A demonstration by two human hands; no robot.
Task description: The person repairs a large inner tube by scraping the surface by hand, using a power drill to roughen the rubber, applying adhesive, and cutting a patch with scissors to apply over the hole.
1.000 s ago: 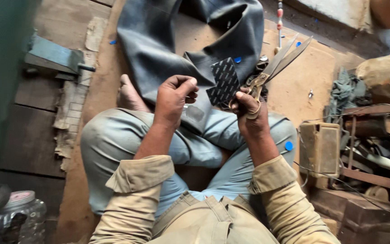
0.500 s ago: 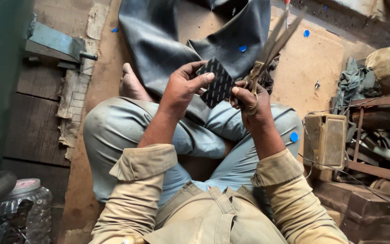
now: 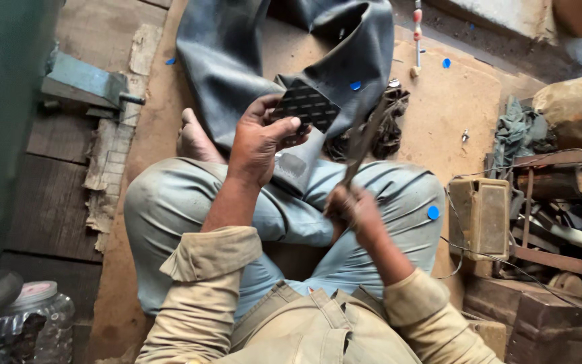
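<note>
My left hand (image 3: pixel 261 138) grips a black rubber patch (image 3: pixel 306 106) with a diamond texture, held up over my lap. Lower down over my right thigh, my right hand (image 3: pixel 351 209) is closed on the handles of large metal scissors (image 3: pixel 362 145), whose blades point up towards the patch; they look blurred. A big dark rubber inner tube (image 3: pixel 237 61) lies on the wooden floor in front of me and drapes onto my knees. I sit cross-legged in light blue trousers, with a bare foot (image 3: pixel 193 138) showing beside the tube.
A plastic jar (image 3: pixel 31 323) stands at lower left by a green wall. A metal bracket (image 3: pixel 82 81) lies at upper left. At right are a yellowish box (image 3: pixel 479 216), metal shelving with tools (image 3: pixel 560 202), rags (image 3: pixel 520 131) and a sack (image 3: pixel 577 101). Small blue bits dot the floor.
My right hand has dropped from the patch down to my thigh, with the scissors in it. My left hand keeps the patch and has raised it slightly.
</note>
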